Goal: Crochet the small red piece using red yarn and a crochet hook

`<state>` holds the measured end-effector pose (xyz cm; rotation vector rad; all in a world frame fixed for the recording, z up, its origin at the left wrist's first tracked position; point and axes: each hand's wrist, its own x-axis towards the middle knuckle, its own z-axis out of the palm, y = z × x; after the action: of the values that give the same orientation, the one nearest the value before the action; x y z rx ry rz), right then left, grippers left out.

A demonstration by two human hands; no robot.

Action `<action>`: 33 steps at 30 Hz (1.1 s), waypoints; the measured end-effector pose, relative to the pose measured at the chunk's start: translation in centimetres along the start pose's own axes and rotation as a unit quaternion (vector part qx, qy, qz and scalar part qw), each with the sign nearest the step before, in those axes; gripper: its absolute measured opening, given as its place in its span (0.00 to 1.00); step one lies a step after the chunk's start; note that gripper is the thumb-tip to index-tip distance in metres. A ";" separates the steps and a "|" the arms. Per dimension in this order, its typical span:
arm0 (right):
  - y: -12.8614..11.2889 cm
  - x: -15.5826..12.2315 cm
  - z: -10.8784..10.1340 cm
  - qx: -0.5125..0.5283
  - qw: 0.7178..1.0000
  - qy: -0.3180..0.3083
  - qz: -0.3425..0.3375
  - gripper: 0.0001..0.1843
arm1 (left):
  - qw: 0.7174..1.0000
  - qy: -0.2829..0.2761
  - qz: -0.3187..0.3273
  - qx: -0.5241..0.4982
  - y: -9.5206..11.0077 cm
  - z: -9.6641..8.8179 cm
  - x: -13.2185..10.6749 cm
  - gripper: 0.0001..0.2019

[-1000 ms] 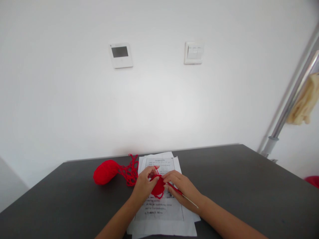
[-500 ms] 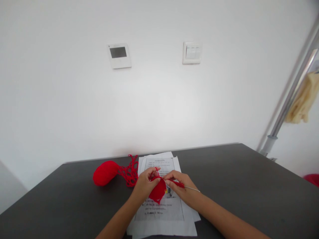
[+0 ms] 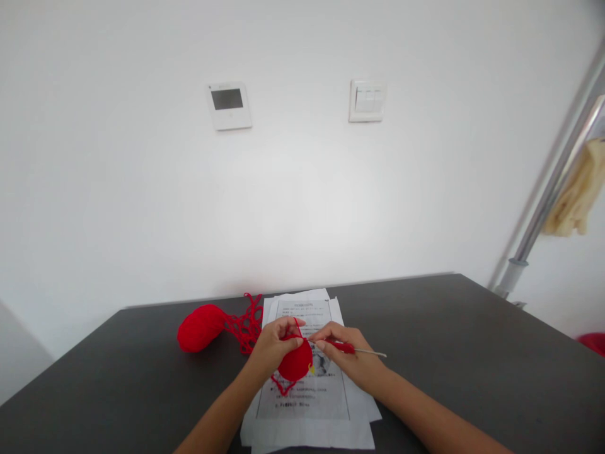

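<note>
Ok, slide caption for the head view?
Left hand pinches a round red yarn piece, right hand a slim red-gripped tool, over printed sheets; red yarn ball at left.

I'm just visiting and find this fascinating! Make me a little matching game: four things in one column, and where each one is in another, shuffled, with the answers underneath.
Things
1. Ball of red yarn
2. Thin tool with a red grip
3. Printed sheets
4. Round red piece

Places
A. Lying on the dark table, beneath both hands
B. Held in the left hand
C. Resting to the left of the papers, beside a loose red netting
D. Held in the right hand

Right pairs: 1-C, 2-D, 3-A, 4-B
</note>
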<state>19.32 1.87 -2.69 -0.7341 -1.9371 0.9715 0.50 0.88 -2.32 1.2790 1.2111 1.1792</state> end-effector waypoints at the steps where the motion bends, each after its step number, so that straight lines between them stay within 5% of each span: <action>1: 0.0 0.2 -0.1 0.036 0.999 0.006 0.024 0.10 | 1.000 -0.007 -0.009 -0.027 0.0 0.0 0.0 0.14; 12: -0.5 1.1 -1.5 0.404 0.908 -0.058 0.098 0.11 | 0.958 -0.111 -0.072 -0.254 0.8 0.3 -1.2 0.16; 22: -0.2 0.5 0.0 0.542 0.822 -0.090 0.154 0.10 | 0.930 -0.183 -0.067 -0.312 1.0 0.4 -1.5 0.15; 27: -0.1 0.4 0.2 0.554 0.813 -0.072 0.164 0.11 | 0.942 -0.159 -0.070 -0.288 1.0 0.3 -1.5 0.15; 33: -0.4 0.5 0.4 0.522 0.837 -0.031 0.159 0.12 | 0.959 -0.120 -0.075 -0.245 1.0 0.1 -1.3 0.13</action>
<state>18.72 1.90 -2.28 -0.3496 -1.0299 2.0136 0.58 -0.47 -1.39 0.9071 0.7592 1.0896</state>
